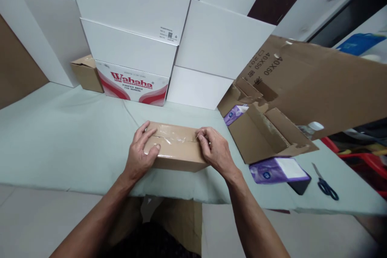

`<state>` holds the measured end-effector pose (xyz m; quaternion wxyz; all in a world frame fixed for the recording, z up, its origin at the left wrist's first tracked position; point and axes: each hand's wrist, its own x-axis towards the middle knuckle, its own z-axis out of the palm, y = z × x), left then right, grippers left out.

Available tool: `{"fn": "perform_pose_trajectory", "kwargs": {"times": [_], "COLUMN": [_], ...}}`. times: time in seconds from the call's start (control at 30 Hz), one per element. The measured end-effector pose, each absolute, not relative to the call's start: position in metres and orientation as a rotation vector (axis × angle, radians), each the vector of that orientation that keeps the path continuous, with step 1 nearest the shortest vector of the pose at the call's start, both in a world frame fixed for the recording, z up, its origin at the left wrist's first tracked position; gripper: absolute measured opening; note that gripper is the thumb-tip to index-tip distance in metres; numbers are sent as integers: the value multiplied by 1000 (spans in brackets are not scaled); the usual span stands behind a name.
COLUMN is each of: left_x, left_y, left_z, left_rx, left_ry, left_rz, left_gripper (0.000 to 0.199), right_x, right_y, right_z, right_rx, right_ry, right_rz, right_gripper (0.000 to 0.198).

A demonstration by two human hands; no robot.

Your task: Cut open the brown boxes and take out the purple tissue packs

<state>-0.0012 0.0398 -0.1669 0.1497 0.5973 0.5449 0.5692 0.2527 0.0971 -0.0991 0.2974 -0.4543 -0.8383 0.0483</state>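
While the left hand [141, 154] holds the left end of a small brown box [177, 149], with its thumb on top, the right hand [216, 148] has its thumb and finger bent together at the right end of the top. I cannot tell if they pinch a bit of the clear tape [172, 133] there. The small brown box sits at the near middle of the pale green table [60, 137].

A wall of big white boxes [208, 36] blocks the far side, and a red and white Wahaha box [133, 84] is at the bottom. Left of that is a brown carton [89, 75]. On the right, an open box [256, 135] stands past the right hand and hides part of a bottle [313, 128]. Nearer, a purple pack [276, 170] partly covers a flat black thing [300, 186]. Scissors [325, 186] lie farther right, blades apart from everything.
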Motion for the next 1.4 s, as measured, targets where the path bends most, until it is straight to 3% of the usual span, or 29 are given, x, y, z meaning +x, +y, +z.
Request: {"fn": "perform_pose_trajectory", "kwargs": {"times": [0.27, 0.47, 0.73, 1.13, 1.23, 1.4], "left_x": [4, 3, 2, 2, 2, 1], "left_y": [38, 38, 36, 35, 35, 35], "left_z": [-173, -174, -176, -176, -175, -173], "left_rx": [1635, 1611, 1608, 1629, 1630, 1644], "left_ry": [1565, 1535, 1520, 1559, 1557, 1563], "left_rz": [1645, 1666, 1685, 1689, 1699, 1687], "left_gripper": [38, 38, 37, 35, 35, 35], "right_x": [250, 267, 320, 339, 348, 371], "right_y": [99, 100, 100, 70, 64, 53], "right_z": [-99, -98, -131, -158, -168, -187], "right_rx": [-1227, -1206, -1345, -1355, -1407, -1659], "right_ry": [-2157, -1831, -1434, -1297, -1376, -1741], "right_rz": [176, 391, 571, 727, 641, 149], "right_gripper": [11, 21, 27, 29, 31, 30]}}
